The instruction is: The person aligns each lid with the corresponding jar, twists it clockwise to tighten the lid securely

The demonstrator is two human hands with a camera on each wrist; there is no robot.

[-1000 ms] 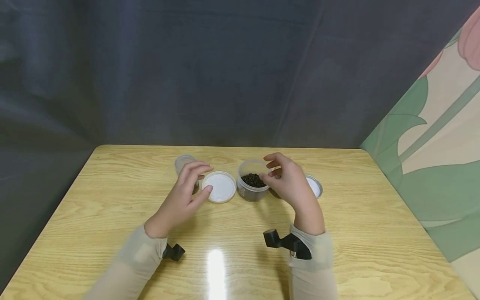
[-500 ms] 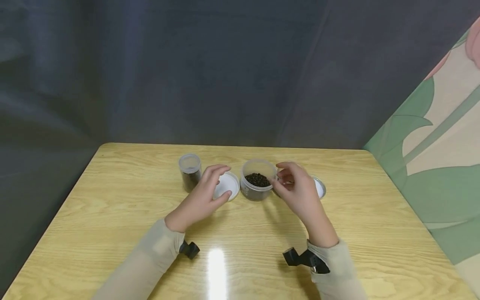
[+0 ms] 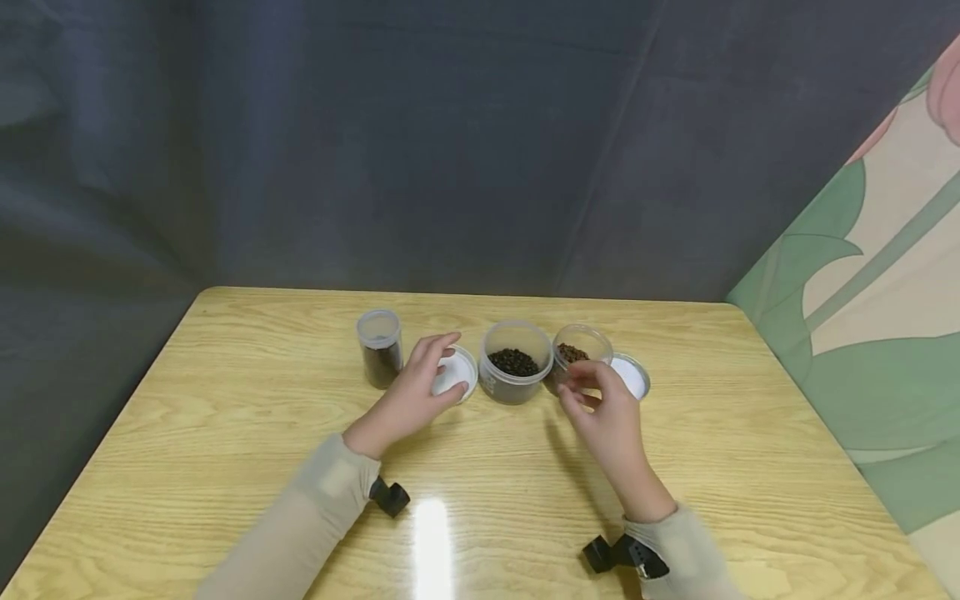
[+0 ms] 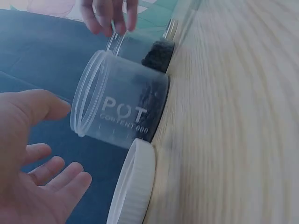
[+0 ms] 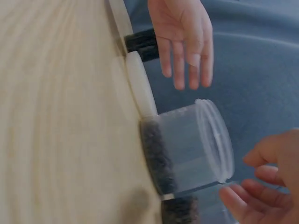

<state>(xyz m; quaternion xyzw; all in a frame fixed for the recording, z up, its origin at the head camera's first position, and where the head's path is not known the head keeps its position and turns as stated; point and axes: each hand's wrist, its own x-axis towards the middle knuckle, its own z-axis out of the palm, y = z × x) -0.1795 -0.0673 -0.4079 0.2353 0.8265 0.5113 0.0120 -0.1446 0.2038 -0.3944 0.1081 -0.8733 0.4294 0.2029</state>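
Observation:
My left hand (image 3: 408, 402) hovers palm inward over a white lid (image 3: 467, 367), its fingers spread and holding nothing. Right of that lid stands an open clear plastic jar (image 3: 512, 390) marked "POT", partly filled with dark pellets; in the left wrist view my left thumb overlaps the space beside the rim of the jar (image 4: 126, 102). My right hand (image 3: 611, 425), fingers loosely bent, is at the near side of a smaller clear jar (image 3: 595, 340) of brown pellets. No object shows between the thumb and fingers of my right hand (image 5: 275, 182) in the right wrist view.
A taller clear jar (image 3: 381, 360) with dark contents stands left of the white lid. Behind my right hand lies a silver-rimmed lid (image 3: 632, 375) with a white face. The wooden table (image 3: 480, 467) ends at a dark curtain (image 3: 450, 150).
My right hand has drawn away from the larger jar's rim, rightward and toward me, uncovering the smaller jar. My left hand has shifted right over the white lid, uncovering the taller jar.

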